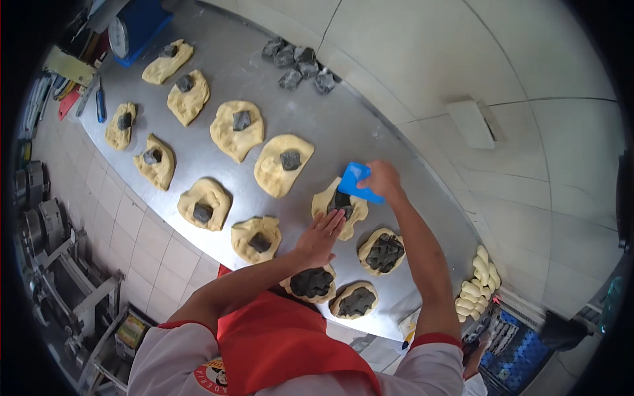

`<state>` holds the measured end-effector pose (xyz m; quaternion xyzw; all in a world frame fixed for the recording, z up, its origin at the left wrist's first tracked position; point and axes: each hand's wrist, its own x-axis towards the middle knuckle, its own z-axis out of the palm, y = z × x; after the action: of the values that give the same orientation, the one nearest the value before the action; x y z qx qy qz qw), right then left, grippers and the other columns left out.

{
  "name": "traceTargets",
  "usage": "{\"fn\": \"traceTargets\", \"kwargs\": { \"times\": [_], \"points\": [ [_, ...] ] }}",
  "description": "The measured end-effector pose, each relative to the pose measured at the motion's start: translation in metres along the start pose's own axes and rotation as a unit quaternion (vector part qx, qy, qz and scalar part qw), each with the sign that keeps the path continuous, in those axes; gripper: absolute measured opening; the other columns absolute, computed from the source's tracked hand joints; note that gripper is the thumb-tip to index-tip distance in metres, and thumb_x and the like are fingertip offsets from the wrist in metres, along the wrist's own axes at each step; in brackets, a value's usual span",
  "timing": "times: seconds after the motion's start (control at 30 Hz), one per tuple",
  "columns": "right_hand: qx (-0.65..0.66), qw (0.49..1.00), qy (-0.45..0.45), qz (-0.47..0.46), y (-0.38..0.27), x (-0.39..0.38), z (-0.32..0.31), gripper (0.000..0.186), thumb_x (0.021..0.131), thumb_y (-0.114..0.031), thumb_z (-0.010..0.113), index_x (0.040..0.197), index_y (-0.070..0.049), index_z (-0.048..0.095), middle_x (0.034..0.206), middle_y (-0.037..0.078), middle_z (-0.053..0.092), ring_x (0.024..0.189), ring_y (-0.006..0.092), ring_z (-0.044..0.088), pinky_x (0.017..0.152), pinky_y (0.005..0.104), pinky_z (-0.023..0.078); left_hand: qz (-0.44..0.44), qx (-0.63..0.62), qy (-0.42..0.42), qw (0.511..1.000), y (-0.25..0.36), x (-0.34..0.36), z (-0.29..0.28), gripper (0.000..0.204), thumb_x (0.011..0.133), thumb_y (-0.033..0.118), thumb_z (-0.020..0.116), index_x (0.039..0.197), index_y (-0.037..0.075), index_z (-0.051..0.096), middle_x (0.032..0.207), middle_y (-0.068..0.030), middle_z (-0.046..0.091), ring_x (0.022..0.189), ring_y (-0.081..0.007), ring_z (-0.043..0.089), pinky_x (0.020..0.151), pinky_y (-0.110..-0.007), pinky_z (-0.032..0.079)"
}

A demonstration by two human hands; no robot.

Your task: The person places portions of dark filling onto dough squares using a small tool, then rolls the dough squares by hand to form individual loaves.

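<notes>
Right hand gripping blue scraper at dark filling, left hand flat, fingers straight, narrow gaps, touching filling, pale dough underneath, steel table

Metal table bearing yellow dough pieces
One lies under the left hand; eight, each topped with a dark lump, lie left of it; three dark-covered ones lie near it, bodyward or rightward; loose dark lumps lie well beyond.

round red badge with pale curved lettering, partly legible, on a white shirt, markings on a round dial too small to read
</notes>
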<state>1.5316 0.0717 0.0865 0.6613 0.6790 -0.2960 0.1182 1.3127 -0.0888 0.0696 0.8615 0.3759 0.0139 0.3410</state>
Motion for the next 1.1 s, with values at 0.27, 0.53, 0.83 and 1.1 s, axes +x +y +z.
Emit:
{"fn": "traceTargets", "kwargs": {
  "times": [0.27,0.53,0.83,1.1],
  "points": [
    [0.051,0.993,0.040,0.101,0.020,-0.063,0.029,0.043,0.059,-0.032,0.086,0.091,-0.007,0.074,0.086,0.018,0.071,0.086,0.0356,0.068,0.075,0.0444,0.052,0.028,0.015,-0.009,0.999,-0.007,0.024,-0.009,0.097,0.082,0.045,0.070,0.150,-0.004,0.021,0.160,-0.0183,0.014,0.148,-0.0322,0.016,0.121,-0.048,0.016],
    [-0.009,0.997,-0.043,-0.056,0.031,-0.041,-0.010,0.050,0.060,-0.033,0.086,0.102,-0.011,0.073,0.097,0.015,0.072,0.091,0.0335,0.068,0.078,0.0446,0.053,0.038,-0.117,0.048,0.991,-0.029,0.021,-0.001,0.100,0.081,0.038,0.072,0.151,-0.007,0.015,0.159,-0.0232,0.016,0.148,-0.0351,0.017,0.121,-0.044,0.015],
    [-0.035,0.989,0.001,0.146,0.011,-0.021,-0.006,0.053,0.060,-0.032,0.087,0.107,-0.012,0.073,0.103,0.014,0.072,0.099,0.0288,0.068,0.084,0.0423,0.054,0.035,-0.003,-0.012,0.999,-0.022,0.018,-0.003,0.097,0.081,0.032,0.072,0.150,-0.007,0.016,0.158,-0.0249,0.016,0.148,-0.0361,0.016,0.121,-0.044,0.017],
    [0.196,0.967,0.103,0.124,0.079,-0.087,0.077,0.049,0.063,-0.034,0.086,0.096,-0.002,0.072,0.093,0.020,0.071,0.083,0.0279,0.070,0.075,0.0397,0.053,-0.021,0.044,0.076,0.996,-0.016,0.028,-0.004,0.076,0.094,0.035,0.054,0.152,0.000,0.020,0.161,-0.0130,0.017,0.150,-0.0300,0.014,0.120,-0.053,0.015]
  ]
}}
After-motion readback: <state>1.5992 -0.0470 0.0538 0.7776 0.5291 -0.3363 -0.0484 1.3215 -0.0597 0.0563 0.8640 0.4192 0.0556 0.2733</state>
